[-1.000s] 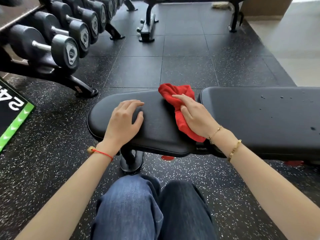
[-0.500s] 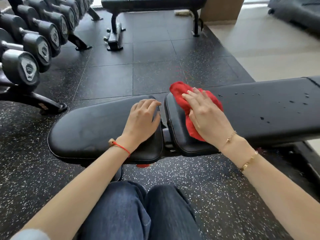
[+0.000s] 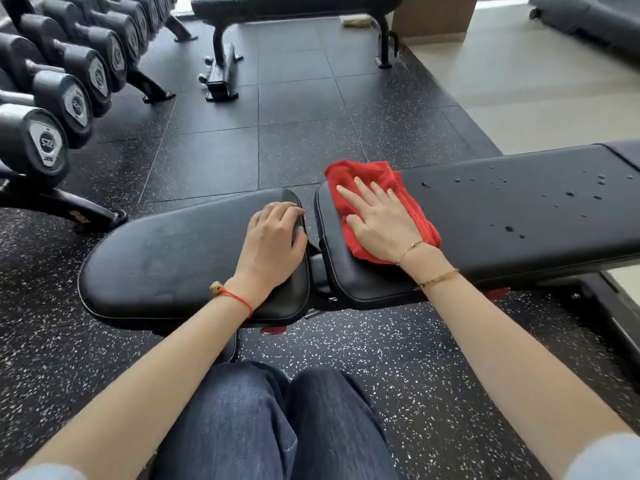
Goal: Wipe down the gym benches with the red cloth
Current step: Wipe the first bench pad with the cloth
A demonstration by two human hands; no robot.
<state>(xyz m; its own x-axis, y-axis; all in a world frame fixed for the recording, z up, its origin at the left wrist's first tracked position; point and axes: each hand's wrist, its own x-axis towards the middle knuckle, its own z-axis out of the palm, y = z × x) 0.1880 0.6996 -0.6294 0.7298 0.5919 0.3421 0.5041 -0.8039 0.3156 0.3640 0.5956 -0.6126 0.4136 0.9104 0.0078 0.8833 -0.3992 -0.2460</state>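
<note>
Floor: black rubber tiles with white flecks are seen across most of the frame; pale flooring is seen at the upper right.
Bench: a black padded bench is laid across the middle of the frame, split into a seat pad at centre left and a long back pad running to the right edge, with a narrow gap between the two.
Red cloth: the red cloth is spread on the near end of the back pad, just right of the gap, with its far edge bunched.
Right hand: the right hand is laid flat on the red cloth, its fingers straight and slightly spread, pointing toward the upper left; nothing is gripped, and the cloth is pressed under the palm.
Left hand: the left hand is rested on the seat pad beside the gap, its fingertips bent over the pad's far right corner and the thumb laid along the pad's right edge.
Droplets: water drops are scattered on the back pad, well right of the cloth.
Wrists: a red cord bracelet is worn on the left wrist and gold bracelets on the right.
Dumbbells: a rack of dumbbells is seen at the upper left.
Second bench: another bench is seen at the top centre.
Legs: blue jeans are seen at the bottom centre.
</note>
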